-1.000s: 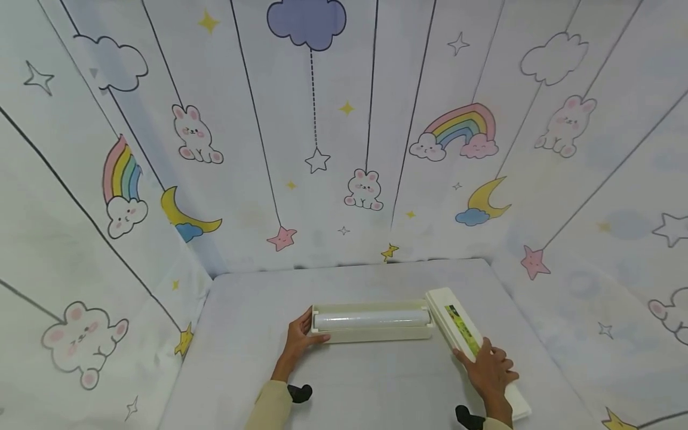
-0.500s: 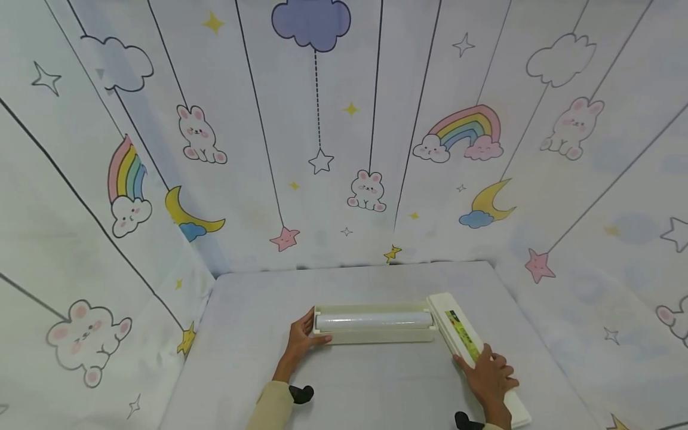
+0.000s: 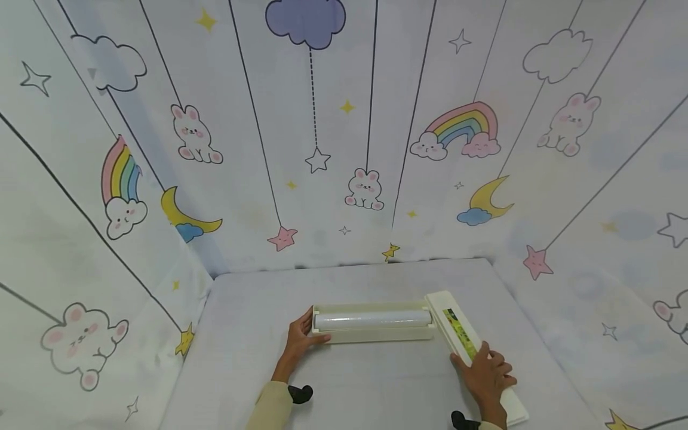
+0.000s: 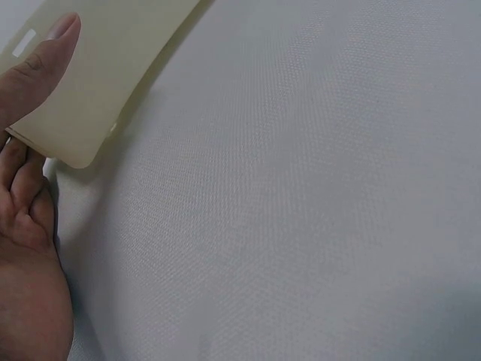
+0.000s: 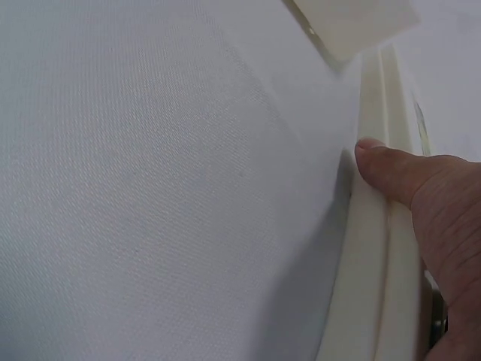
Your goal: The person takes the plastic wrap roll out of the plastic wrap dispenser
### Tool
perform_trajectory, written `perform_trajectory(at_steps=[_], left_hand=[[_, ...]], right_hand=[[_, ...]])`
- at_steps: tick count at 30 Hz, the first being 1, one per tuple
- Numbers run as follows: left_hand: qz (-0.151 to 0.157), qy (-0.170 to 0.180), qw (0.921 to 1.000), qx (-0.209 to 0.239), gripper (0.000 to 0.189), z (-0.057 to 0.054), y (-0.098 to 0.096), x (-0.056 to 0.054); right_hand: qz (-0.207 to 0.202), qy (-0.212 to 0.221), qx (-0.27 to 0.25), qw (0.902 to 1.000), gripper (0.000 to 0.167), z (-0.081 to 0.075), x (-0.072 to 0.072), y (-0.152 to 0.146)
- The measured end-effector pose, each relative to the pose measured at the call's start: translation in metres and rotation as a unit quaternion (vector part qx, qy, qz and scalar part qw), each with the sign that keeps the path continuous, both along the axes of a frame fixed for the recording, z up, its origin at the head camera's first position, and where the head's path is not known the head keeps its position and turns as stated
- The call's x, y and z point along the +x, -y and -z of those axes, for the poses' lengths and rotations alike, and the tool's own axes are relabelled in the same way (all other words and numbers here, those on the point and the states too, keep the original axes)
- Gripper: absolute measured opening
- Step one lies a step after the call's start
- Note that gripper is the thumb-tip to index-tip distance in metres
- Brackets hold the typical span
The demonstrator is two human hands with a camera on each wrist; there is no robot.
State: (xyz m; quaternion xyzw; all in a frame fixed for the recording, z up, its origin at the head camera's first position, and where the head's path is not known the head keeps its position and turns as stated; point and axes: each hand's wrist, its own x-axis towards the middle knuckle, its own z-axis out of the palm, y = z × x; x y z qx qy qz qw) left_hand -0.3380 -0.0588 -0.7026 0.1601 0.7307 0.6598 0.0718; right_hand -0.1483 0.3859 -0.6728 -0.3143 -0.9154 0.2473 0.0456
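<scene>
A long cream plastic-wrap dispenser box (image 3: 376,335) lies on the table with a shiny roll of clear wrap (image 3: 371,319) inside. My left hand (image 3: 298,341) grips its left end; in the left wrist view the thumb (image 4: 46,68) lies on the front wall and the fingers bend behind the end. To the right a long cream lid (image 3: 443,300) with a green and yellow label (image 3: 459,332) slants toward the front. My right hand (image 3: 485,376) holds this lid across its nearer half. In the right wrist view the thumb (image 5: 387,167) presses on the lid's side edge.
The table (image 3: 376,388) has a white cloth cover. Printed white fabric (image 3: 333,131) with rabbits, stars and rainbows rises at the back and both sides. The lid's far end stands right at the box's right end.
Both hands keep their hold on the box and the lid, which stay nearly in place. The whole head view shifts slightly.
</scene>
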Motion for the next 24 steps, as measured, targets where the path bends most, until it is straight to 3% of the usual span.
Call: perform_trajectory(at_steps=[8,16,24], left_hand=[[-0.001,-0.001,1.0,0.008,0.102,-0.007,0.0,0.002],[-0.008,0.043,0.9988,0.022,0.106,-0.006,0.002,0.001],[-0.003,0.043,0.9988,0.022,0.107,-0.005,0.001,0.0]], right_hand=[[0.002,0.008,-0.002,1.0,0.106,0.002,-0.003,-0.001],[0.01,0.029,0.012,0.9995,0.122,0.002,-0.005,0.0],[0.005,-0.035,0.035,0.9988,0.114,-0.026,-0.016,-0.004]])
